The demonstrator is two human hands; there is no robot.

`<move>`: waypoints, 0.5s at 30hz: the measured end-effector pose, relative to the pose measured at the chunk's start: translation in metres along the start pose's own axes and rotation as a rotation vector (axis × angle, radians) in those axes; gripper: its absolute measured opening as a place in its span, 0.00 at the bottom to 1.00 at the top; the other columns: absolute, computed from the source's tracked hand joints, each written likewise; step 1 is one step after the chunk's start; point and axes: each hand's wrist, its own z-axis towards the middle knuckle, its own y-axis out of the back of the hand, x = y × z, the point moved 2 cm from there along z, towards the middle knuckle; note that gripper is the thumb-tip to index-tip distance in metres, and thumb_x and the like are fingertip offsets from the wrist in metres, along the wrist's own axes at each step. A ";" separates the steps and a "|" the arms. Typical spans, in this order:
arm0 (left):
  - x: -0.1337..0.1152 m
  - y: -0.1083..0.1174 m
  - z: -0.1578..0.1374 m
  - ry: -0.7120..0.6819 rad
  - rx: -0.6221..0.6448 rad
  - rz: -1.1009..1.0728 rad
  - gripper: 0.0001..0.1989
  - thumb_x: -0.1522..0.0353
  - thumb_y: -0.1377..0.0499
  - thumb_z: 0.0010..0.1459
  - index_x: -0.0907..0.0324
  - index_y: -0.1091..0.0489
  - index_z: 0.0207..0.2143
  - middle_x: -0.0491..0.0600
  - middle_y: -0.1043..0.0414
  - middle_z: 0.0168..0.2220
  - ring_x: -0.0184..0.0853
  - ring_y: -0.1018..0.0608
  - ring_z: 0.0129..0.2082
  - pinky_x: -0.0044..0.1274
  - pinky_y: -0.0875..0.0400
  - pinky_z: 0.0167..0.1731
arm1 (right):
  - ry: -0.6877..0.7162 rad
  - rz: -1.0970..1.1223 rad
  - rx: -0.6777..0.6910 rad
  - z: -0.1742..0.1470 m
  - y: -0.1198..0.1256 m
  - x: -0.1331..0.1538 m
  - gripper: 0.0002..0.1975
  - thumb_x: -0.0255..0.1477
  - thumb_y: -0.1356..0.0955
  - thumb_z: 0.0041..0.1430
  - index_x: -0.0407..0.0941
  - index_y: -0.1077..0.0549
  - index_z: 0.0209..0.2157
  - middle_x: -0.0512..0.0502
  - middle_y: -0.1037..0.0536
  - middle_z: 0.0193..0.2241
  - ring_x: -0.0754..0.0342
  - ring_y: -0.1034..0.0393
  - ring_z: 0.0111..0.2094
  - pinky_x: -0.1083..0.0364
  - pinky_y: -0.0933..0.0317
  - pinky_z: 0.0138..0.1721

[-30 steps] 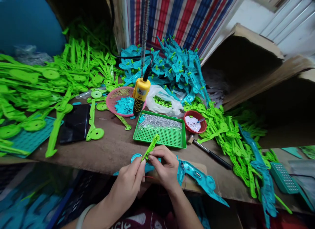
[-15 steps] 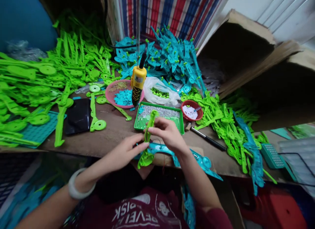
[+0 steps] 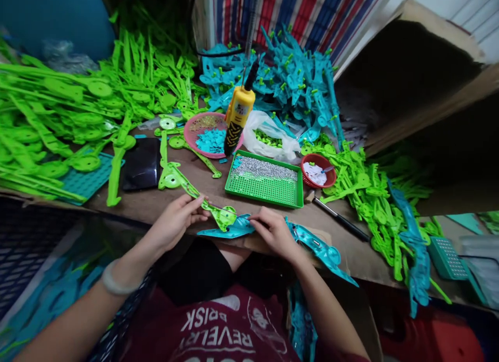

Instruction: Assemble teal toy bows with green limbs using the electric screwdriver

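Observation:
My left hand [image 3: 181, 219] is closed round the middle of a long lime-green plastic part [image 3: 228, 214], which slants down to the right at the table's front edge. Under its round end lies a long blue plastic part [image 3: 234, 229], its other end [image 3: 323, 247] reaching out right past my right hand. My right hand [image 3: 275, 231] has thumb and forefinger pinched together over the blue part, just right of the green part's tip. Anything between those fingertips is too small to make out. The middle of the blue part is hidden behind this hand.
A yellow electric screwdriver [image 3: 238, 115] hangs above a green tray [image 3: 268, 198] of screws. Behind stand a pink basket [image 3: 189, 133] and a red basket [image 3: 331, 179]. A hammer [image 3: 343, 220] lies right. Heaps of green parts [image 3: 78, 123] and blue parts [image 3: 280, 86] surround them.
The green part has tipped from upright to a low slant, now in my left hand alone. My right hand has let go of it and moved down to the blue part. The view has shifted slightly.

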 end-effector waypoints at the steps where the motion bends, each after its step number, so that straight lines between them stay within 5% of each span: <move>1: 0.002 -0.004 0.007 0.018 0.022 0.024 0.19 0.55 0.34 0.54 0.61 0.29 0.36 0.47 0.27 0.30 0.31 0.22 0.30 0.22 0.23 0.30 | 0.005 -0.026 0.009 -0.002 0.001 -0.004 0.10 0.33 0.34 0.67 0.44 0.22 0.36 0.47 0.24 0.30 0.54 0.30 0.35 0.55 0.38 0.39; 8: 0.004 0.001 0.035 0.170 0.177 0.240 0.18 0.54 0.33 0.53 0.61 0.28 0.31 0.50 0.24 0.28 0.34 0.21 0.28 0.24 0.23 0.29 | -0.019 0.020 0.076 -0.014 0.008 -0.022 0.11 0.34 0.35 0.69 0.45 0.24 0.37 0.48 0.25 0.30 0.54 0.29 0.33 0.55 0.37 0.37; 10: 0.002 0.007 0.030 0.146 0.140 0.390 0.18 0.54 0.33 0.52 0.60 0.27 0.29 0.48 0.27 0.24 0.34 0.23 0.24 0.22 0.26 0.25 | 0.018 -0.029 0.101 -0.017 0.011 -0.021 0.10 0.33 0.36 0.69 0.46 0.24 0.38 0.49 0.26 0.29 0.54 0.30 0.32 0.55 0.38 0.36; 13: -0.003 0.011 0.015 -0.221 -0.048 0.849 0.16 0.55 0.35 0.56 0.59 0.26 0.33 0.48 0.27 0.28 0.34 0.24 0.26 0.23 0.27 0.27 | 0.010 -0.164 0.136 -0.021 0.011 -0.013 0.09 0.30 0.37 0.69 0.45 0.25 0.41 0.46 0.26 0.31 0.53 0.30 0.34 0.54 0.37 0.36; 15: -0.003 0.005 0.006 -0.517 -0.005 1.070 0.15 0.58 0.40 0.62 0.59 0.27 0.45 0.54 0.25 0.43 0.37 0.22 0.35 0.26 0.24 0.36 | -0.052 -0.247 0.149 -0.021 0.006 -0.002 0.10 0.28 0.38 0.69 0.45 0.27 0.47 0.43 0.25 0.37 0.51 0.28 0.36 0.52 0.35 0.37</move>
